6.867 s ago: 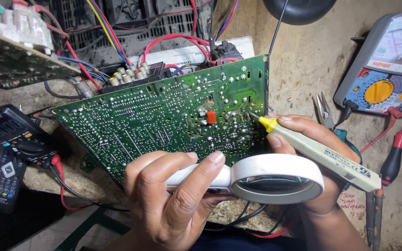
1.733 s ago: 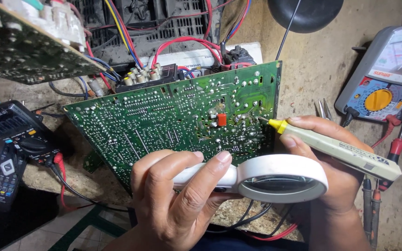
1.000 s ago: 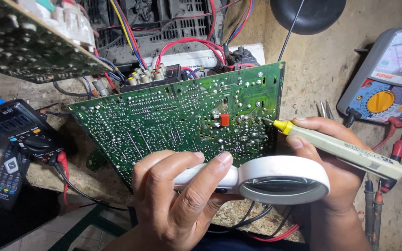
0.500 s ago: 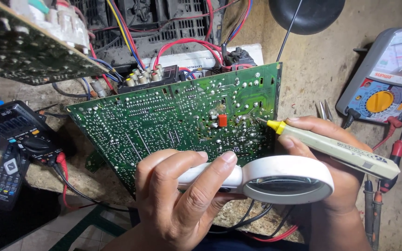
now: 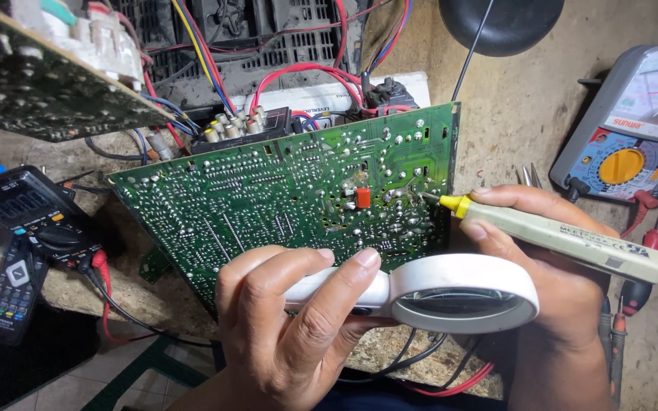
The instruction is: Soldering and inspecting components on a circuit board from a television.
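While the left hand [image 5: 283,335] grips the white magnifier [image 5: 451,293] low, the right hand [image 5: 550,281] pinches the pen-shaped tester [image 5: 565,237], tip pointing left onto the green circuit board [image 5: 268,198].

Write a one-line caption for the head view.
Left hand holds a white magnifier; right hand touches a probe pen to a green circuit board.

worn bench [image 5: 542,114] carries multimeter [image 5: 634,137], remote [image 5: 13,293].

Electronics repair workshop: bare circuit board [image 5: 291,198], analog multimeter [image 5: 634,129], digital multimeter [image 5: 32,213] and loose wiring crowd a worn counter [image 5: 527,114].
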